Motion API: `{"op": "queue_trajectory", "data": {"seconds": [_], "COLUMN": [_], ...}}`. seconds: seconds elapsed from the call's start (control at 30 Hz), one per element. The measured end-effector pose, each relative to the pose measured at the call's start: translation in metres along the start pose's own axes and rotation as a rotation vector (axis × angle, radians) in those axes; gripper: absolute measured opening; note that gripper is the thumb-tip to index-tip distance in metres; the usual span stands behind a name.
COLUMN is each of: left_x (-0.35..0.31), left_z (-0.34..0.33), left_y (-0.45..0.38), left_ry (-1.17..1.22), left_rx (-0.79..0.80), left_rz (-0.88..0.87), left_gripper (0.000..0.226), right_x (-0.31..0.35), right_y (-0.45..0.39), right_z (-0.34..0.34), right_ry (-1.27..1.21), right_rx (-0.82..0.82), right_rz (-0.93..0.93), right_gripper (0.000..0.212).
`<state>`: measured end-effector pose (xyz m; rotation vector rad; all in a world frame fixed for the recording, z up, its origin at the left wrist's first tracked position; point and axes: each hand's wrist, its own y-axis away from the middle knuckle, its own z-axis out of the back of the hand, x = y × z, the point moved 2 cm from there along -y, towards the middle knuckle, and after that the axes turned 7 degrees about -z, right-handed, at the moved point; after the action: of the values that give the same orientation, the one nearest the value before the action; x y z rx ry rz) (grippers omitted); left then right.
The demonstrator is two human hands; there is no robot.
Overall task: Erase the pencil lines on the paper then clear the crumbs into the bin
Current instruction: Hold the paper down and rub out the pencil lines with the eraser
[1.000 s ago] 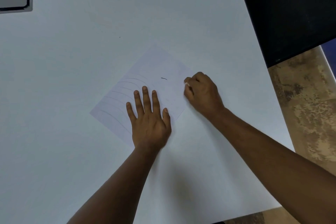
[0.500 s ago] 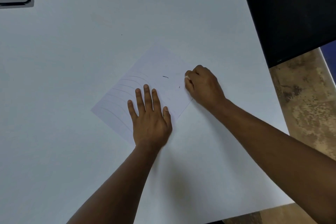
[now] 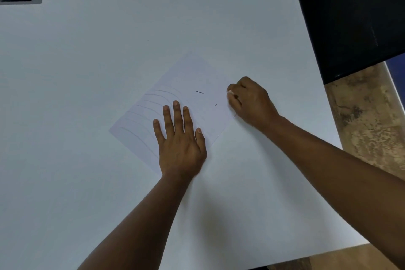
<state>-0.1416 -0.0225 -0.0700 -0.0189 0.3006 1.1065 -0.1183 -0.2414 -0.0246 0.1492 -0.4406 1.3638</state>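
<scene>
I see the paper (image 3: pixel 186 85) lying slanted near the middle of the white bench (image 3: pixel 87 72). My left hand (image 3: pixel 179 140) lies flat on its near part, fingers straight and spread, pressing it down so it cannot slide. My right hand (image 3: pixel 252 101) is at the paper's right edge with its fingers curled tight around a small white thing, which I think is the eraser (image 3: pixel 230 92); only a tiny bit of it pokes out. The right part of the paper looks mostly clean, so I think some rubbing is done there. But many curved pencil lines (image 3: pixel 153 103) are left on the left part, beside and under my flat hand. Two little dark bits (image 3: pixel 199 92) lie on the clean part, and I think they are crumbs. So I judge the job is not even half done: most lines need rubbing out, and then the crumbs must go in the bin. I cannot see any bin here.
</scene>
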Motion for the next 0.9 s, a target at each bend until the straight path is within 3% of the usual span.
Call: {"op": "queue_trajectory", "data": {"seconds": [0.13, 0.27, 0.4, 0.57, 0.67, 0.77, 0.9], "left_x": [0.000, 0.001, -0.008, -0.024, -0.036, -0.041, -0.016], "left_z": [-0.001, -0.001, -0.004, -0.008, -0.009, 0.016, 0.030], "left_y": [0.000, 0.001, -0.003, 0.000, -0.001, 0.012, 0.005], "left_ry": [0.007, -0.001, 0.034, 0.085, 0.198, 0.294, 0.278], "left_rx": [-0.008, -0.010, -0.021, -0.028, 0.020, 0.023, -0.052], "left_rz": [0.000, 0.006, 0.044, 0.093, 0.155, 0.141, 0.103], "left_gripper": [0.068, 0.068, 0.069, 0.069, 0.073, 0.076, 0.064], "right_x": [0.015, 0.008, -0.003, 0.012, 0.051, 0.073, 0.040], "right_y": [0.027, 0.031, 0.001, 0.015, 0.065, 0.094, 0.071], "right_z": [0.004, -0.009, -0.007, 0.011, -0.002, -0.005, -0.008], "right_ry": [-0.118, -0.002, 0.039, -0.121, -0.250, -0.283, -0.165], "right_rx": [0.039, 0.025, -0.043, -0.048, 0.020, 0.040, 0.090], "right_rz": [0.042, 0.100, -0.047, -0.230, -0.219, -0.170, -0.065], "right_gripper": [0.013, 0.019, 0.026, 0.027, 0.020, 0.032, 0.029]}}
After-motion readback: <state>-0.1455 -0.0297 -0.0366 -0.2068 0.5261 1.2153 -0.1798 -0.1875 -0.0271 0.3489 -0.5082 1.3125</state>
